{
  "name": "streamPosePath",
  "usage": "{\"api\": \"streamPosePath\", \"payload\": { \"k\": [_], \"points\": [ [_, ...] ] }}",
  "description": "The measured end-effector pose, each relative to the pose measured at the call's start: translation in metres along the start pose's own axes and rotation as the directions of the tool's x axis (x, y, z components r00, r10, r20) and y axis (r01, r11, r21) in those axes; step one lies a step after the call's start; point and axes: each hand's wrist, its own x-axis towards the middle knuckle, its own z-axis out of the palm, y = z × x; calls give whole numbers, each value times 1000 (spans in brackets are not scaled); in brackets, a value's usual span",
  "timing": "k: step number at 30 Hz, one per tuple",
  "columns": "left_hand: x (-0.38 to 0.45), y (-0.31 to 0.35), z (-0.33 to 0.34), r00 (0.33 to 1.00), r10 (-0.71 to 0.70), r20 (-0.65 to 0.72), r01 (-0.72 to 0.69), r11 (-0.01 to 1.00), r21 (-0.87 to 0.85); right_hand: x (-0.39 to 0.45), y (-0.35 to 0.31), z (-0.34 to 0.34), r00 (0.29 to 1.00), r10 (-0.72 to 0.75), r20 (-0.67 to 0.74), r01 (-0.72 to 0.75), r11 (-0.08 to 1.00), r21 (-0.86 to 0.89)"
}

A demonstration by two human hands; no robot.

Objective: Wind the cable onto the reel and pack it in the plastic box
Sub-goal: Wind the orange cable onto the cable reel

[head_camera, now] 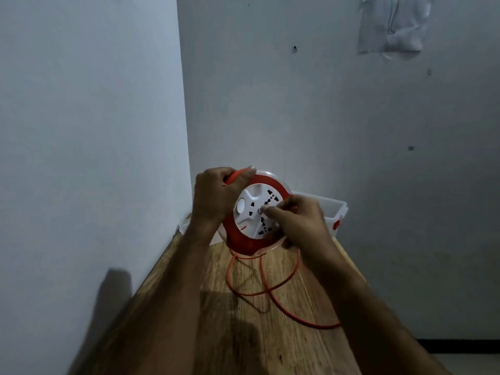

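There is one reel (254, 212), red with a white socket face, held up above one wooden table (243, 320). Two hands hold it. The left hand (213, 196) has its fingers curled around the red handle at the top. The right hand (295, 223) pinches something small at the centre of the white face; I cannot tell what it is. One orange cable (273, 290) hangs from the reel and lies in loose loops on the table. One clear plastic box (335, 212) stands behind, mostly hidden by the reel and hands.
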Motion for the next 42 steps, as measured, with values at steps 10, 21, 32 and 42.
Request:
{"api": "streamPosePath", "payload": {
  "k": [10, 21, 32, 42],
  "points": [
    [2, 1, 1, 1000, -8, 20, 9, 999, -42, 2, -7, -13, 633, -754, 175, 683, 437, -586],
    [1, 4, 3, 999, 16, 33, -14, 999, -49, -12, 17, 31, 708, -704, 56, 435, 372, -820],
    [-8, 5, 20, 991, 30, 133, -28, 1000, -13, -2, 28, 19, 833, -543, -107, 427, 753, -500],
    [-17, 20, 31, 983, 158, 93, -171, 973, 154, -1, 35, 33, 927, 308, -215, -186, 875, 448]
  ]
}}
